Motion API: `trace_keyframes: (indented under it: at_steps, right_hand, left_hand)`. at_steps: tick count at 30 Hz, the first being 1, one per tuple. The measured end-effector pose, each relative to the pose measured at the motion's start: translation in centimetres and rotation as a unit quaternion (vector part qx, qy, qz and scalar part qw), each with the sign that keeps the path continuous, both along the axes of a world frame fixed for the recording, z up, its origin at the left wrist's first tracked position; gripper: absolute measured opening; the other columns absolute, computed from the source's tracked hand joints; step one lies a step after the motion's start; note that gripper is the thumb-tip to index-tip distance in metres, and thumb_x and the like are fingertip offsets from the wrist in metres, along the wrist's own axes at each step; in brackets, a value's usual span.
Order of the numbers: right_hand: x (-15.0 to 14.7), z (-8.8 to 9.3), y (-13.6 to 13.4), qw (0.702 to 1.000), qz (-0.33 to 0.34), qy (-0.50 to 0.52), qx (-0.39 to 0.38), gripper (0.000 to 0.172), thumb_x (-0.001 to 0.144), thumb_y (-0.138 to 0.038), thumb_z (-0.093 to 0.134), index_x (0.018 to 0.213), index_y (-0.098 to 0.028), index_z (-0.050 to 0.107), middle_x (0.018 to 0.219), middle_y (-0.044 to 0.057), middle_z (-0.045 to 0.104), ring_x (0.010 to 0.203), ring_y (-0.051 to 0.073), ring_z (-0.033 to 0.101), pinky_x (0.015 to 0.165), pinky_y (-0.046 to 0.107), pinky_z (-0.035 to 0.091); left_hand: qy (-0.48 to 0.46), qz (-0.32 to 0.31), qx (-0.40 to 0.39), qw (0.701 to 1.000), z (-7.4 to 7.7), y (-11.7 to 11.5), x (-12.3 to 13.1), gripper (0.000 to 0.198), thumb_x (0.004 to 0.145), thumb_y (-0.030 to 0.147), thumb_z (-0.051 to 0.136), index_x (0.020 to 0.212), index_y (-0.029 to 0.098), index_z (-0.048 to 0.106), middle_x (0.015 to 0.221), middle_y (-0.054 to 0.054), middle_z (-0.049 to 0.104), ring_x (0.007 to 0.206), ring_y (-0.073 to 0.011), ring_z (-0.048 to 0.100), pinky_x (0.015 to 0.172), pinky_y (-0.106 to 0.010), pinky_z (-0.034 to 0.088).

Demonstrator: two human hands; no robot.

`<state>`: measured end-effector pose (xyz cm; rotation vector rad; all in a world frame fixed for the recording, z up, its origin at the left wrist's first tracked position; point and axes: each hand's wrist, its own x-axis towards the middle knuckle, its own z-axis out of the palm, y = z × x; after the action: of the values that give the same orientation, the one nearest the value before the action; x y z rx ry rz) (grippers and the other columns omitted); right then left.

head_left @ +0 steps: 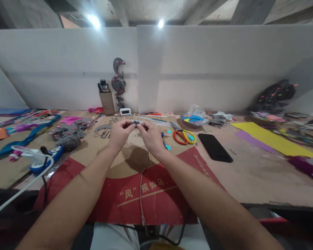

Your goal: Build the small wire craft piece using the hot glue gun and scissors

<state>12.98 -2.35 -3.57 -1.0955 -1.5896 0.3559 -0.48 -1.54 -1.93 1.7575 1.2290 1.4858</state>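
Note:
Over the middle of the cardboard sheet (156, 205), my left hand (120, 133) and my right hand (151, 138) meet at the fingertips. Both pinch a small dark grey piece (136, 122), mostly covered by the fingers, so its kind is unclear. A grey curved scrap (102, 128) lies left of my left hand. To the right of my right hand are scissors (183, 133) with red and yellow handles and a turquoise scrap (168, 147). A thin pale cord (141, 187) runs down across the red part of the sheet.
A bottle (106, 100) and a small white device (125, 111) stand by the back wall. A black phone (215, 148) lies right. Grey pink-dotted pieces (70, 133) and a blue-white power strip (47, 159) are left. Yellow paper (273, 139) lies far right.

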Motion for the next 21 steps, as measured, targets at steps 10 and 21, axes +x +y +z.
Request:
trace_keyframes:
  at_steps: [10,21]
  right_hand:
    - [-0.42,0.1,-0.21,1.0,-0.015,0.008,-0.02,0.026,0.083,-0.036,0.05,0.064,-0.019,0.054,0.064,-0.002,0.055,0.061,0.012,0.045,0.059,0.025,0.031]
    - [-0.11,0.34,0.23,0.983,0.032,0.145,-0.104,0.02,0.075,-0.036,0.054,0.083,-0.018,0.058,0.06,-0.005,0.049,0.054,0.01,0.043,0.052,0.023,0.032]
  left_hand:
    - [-0.024,-0.022,0.0,0.999,-0.45,0.14,0.14,0.013,0.07,0.028,0.061,0.073,0.017,0.067,0.052,0.003,0.051,0.047,-0.0086,0.039,0.046,-0.022,0.031]
    - [-0.046,-0.092,-0.034,0.994,-0.25,-0.17,0.39,0.016,0.07,0.031,0.061,0.078,0.018,0.066,0.051,0.004,0.046,0.045,-0.0082,0.036,0.043,-0.022,0.027]
